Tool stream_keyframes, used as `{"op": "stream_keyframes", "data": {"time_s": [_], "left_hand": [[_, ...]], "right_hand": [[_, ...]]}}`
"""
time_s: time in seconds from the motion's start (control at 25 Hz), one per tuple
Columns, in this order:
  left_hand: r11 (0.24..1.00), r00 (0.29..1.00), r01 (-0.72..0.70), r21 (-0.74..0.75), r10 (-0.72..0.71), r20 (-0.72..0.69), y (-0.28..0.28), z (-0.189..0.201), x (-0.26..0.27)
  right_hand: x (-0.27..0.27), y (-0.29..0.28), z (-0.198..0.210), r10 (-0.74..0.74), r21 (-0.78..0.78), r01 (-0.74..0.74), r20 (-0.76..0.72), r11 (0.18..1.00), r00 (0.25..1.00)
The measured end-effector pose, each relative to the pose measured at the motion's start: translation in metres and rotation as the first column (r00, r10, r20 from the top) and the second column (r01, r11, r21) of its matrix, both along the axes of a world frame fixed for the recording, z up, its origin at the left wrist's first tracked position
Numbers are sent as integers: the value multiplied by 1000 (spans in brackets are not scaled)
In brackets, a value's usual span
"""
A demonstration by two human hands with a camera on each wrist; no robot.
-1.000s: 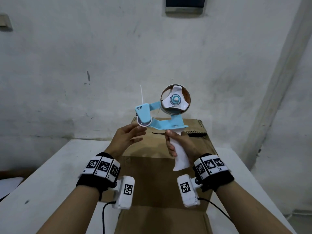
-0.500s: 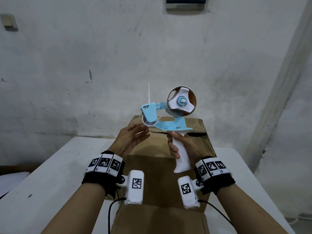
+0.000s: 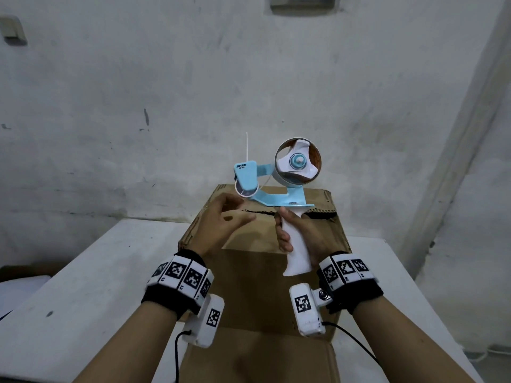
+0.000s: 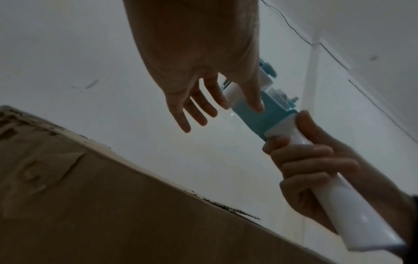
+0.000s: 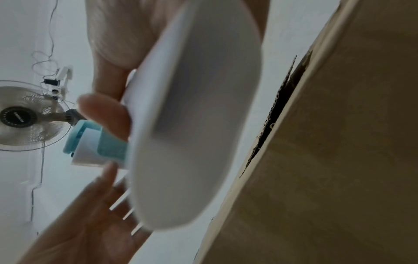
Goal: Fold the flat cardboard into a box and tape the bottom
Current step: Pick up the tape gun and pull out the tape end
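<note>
My right hand grips the white handle of a blue tape dispenser and holds it upright above the box. A nearly used-up tape roll sits on its hub. My left hand hovers just under the front roller, fingers loosely spread and blurred. In the left wrist view the left hand's fingertips reach the dispenser's blue front end. The brown cardboard box stands folded on the table, a dark gap running between its closed top flaps.
The box stands on a white table pushed against a grey plaster wall. A wall fan shows in the right wrist view. Wrist camera cables hang below both forearms.
The dispenser has drifted slightly right and turned a little. My left hand's fingers have eased off the front roller and now move just beneath it. The right hand keeps its grip.
</note>
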State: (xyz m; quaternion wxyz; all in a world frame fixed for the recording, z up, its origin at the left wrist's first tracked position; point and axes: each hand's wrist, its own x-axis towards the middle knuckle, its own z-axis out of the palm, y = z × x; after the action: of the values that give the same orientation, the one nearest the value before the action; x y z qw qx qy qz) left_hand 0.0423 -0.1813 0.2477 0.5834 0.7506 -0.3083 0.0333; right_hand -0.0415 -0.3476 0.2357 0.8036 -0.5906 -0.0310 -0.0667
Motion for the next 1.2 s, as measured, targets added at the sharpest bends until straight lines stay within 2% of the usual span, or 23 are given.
{"op": "stream_keyframes", "data": {"time_s": [0.04, 0.2, 0.28, 0.36, 0.44, 0.48, 0.52, 0.56, 0.64, 0.72, 0.8, 0.84, 0.92, 1.0, 1.04, 1.2], "left_hand": [[1000, 999, -21, 23, 20, 46, -2, -2, 0], [990, 987, -110, -94, 119, 106, -7, -1, 3], [992, 985, -110, -59, 117, 126, -8, 3, 5], [994, 986, -93, 61, 84, 145, -5, 12, 8], [986, 999, 24, 164, -27, 21, 4, 21, 14], [979, 985, 133, 157, -113, -131, 8, 26, 15], [964, 930, 246, 105, -204, -307, 11, 30, 16], [944, 842, 328, 19, -283, -459, 12, 33, 15], [915, 704, 385, -118, -374, -604, 10, 37, 15], [915, 634, 355, -194, -387, -670, 9, 37, 18], [943, 602, 264, -202, -325, -730, 11, 33, 24], [966, 615, 189, -175, -255, -746, 13, 30, 28], [996, 687, -28, -81, -40, -726, 21, 22, 37], [988, 710, -141, -70, 52, -702, 25, 19, 39], [991, 693, -112, -68, 29, -721, 27, 19, 37], [981, 575, 186, -47, -148, -805, 29, 21, 37]], "right_hand": [[0, -1, 0, 3, 6, -3, -6, 1000, 1000], [-2, -2, 6, -35, -35, 35, -1, 999, 999], [-3, -9, 14, -67, -106, 68, 10, 992, 998], [-6, -22, 24, -57, -202, 57, 9, 978, 998], [-10, -35, 33, -44, -298, 49, 25, 953, 999], [-12, -40, 36, -42, -332, 53, 40, 942, 998], [-11, -42, 38, -39, -353, 56, 54, 934, 998], [-11, -43, 39, -41, -354, 60, 61, 933, 997], [-8, -42, 39, -64, -318, 80, 58, 945, 996], [-4, -40, 40, -81, -354, 97, 60, 930, 995], [0, -38, 42, -57, -424, 82, 71, 902, 996], [2, -37, 43, -45, -439, 71, 70, 896, 997], [7, -34, 44, -25, -445, 48, 56, 894, 998], [15, -31, 47, -25, -463, 43, 45, 885, 999], [21, -28, 48, -28, -472, 44, 40, 881, 999], [46, -11, 55, -15, -467, 31, 39, 884, 999]]}}
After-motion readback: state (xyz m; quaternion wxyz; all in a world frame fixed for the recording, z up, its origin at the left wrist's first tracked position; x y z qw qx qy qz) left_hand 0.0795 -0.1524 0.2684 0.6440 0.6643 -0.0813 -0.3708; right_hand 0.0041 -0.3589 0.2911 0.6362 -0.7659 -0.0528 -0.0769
